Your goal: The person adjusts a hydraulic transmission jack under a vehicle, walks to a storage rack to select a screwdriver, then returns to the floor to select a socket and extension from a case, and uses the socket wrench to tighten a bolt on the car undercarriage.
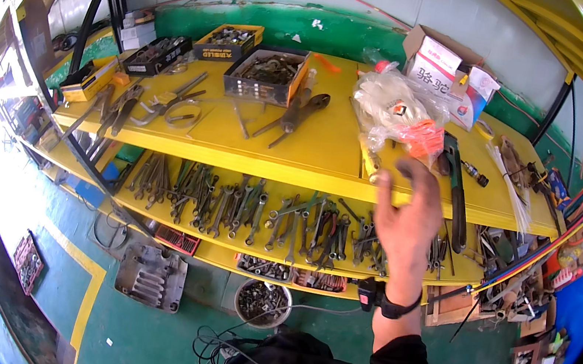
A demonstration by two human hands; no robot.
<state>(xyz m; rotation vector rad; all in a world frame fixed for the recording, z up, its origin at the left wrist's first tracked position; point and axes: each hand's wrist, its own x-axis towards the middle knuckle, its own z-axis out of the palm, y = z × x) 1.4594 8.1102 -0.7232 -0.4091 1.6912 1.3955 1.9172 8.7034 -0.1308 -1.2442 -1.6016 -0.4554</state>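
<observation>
My right hand (410,225) reaches up over the front edge of the yellow upper shelf (240,126), back of the hand upward. Its thumb and fingers are apart, and nothing shows between them. Just beyond the fingertips lies a clear plastic bag of whitish gloves (385,102) with a red-orange part (421,137). A yellow-handled tool (367,161) lies by the thumb, partly under the bag. Right of the hand, a long tool with a dark handle (457,194) hangs over the shelf edge. My left hand is out of view.
Pliers (305,113), a caliper-like tool (164,104) and an open box of small parts (265,74) occupy the upper shelf. Many wrenches (257,214) line the shelf below. A bucket of metal parts (263,305) and loose black cables (209,345) are on the floor.
</observation>
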